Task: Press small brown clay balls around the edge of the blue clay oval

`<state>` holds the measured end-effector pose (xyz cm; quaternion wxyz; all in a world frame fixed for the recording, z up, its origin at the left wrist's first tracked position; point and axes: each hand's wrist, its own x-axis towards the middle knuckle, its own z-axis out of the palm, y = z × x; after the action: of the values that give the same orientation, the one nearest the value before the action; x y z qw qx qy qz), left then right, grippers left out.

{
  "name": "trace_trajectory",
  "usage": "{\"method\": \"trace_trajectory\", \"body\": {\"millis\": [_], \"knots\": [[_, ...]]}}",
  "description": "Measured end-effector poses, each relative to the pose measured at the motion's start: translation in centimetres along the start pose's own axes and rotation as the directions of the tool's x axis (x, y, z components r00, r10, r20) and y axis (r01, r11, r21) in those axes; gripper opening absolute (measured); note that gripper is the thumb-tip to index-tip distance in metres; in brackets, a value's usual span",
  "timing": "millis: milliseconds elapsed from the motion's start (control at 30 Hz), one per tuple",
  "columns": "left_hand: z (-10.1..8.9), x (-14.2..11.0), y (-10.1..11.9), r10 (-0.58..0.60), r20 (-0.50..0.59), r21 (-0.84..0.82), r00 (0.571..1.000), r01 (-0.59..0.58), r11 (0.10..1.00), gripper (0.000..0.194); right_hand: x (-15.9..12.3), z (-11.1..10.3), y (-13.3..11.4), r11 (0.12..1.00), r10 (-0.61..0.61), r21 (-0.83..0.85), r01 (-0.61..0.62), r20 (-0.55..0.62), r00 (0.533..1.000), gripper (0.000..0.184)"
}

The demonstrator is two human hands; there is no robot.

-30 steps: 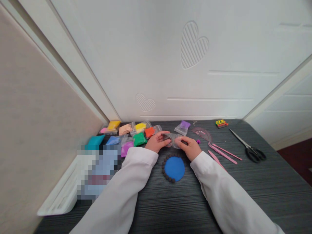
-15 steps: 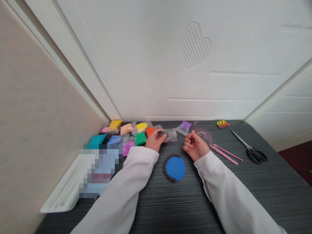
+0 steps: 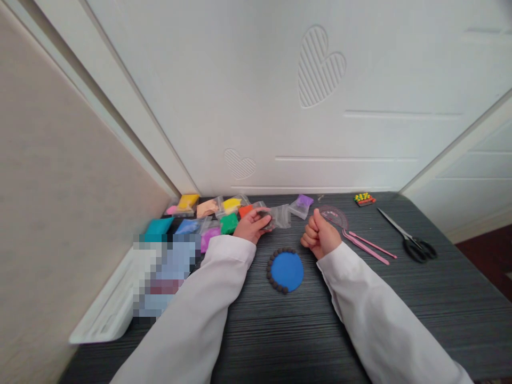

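My left hand (image 3: 251,225) is closed on a clear plastic bag (image 3: 283,216) with dark clay inside, its thumb pressed over the dark part. Right of it, my right hand (image 3: 320,234) is curled into a fist above the table, thumb up; whatever lies inside the fingers is hidden. Between my forearms a flat blue clay disc (image 3: 287,271) rests on the table. Small dark clay balls (image 3: 270,273) line its top, left and lower edge, while its right edge is bare blue.
Several bags of coloured clay, such as a green one (image 3: 229,224), lie at the back left beside a white tray (image 3: 102,314). A purple bag (image 3: 304,201), a clear protractor (image 3: 334,216), pink tools (image 3: 370,249), scissors (image 3: 412,240) and a small yellow-and-red item (image 3: 364,199) sit rightward.
My right fingers have curled tighter, covering a dark spot that showed between them. My left thumb has shifted slightly on the bag. The whole view has moved a little; the disc looks the same.
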<state>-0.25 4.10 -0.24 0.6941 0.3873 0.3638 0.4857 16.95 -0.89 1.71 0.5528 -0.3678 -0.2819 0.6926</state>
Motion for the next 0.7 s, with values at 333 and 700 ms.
{"method": "trace_trajectory", "body": {"millis": [333, 700], "knots": [[0.1, -0.2, 0.0, -0.049, 0.039, -0.056, 0.998, 0.051, 0.997, 0.032, -0.4, 0.1, -0.6, 0.992, -0.053, -0.109, 0.056, 0.031, 0.998, 0.014], [0.1, -0.1, 0.2, -0.067, 0.034, -0.110, 0.997, 0.071, 0.991, 0.025, 0.3, -1.0, 1.1, 0.909, -0.287, -0.320, 0.268, -0.011, 0.958, 0.023]]}}
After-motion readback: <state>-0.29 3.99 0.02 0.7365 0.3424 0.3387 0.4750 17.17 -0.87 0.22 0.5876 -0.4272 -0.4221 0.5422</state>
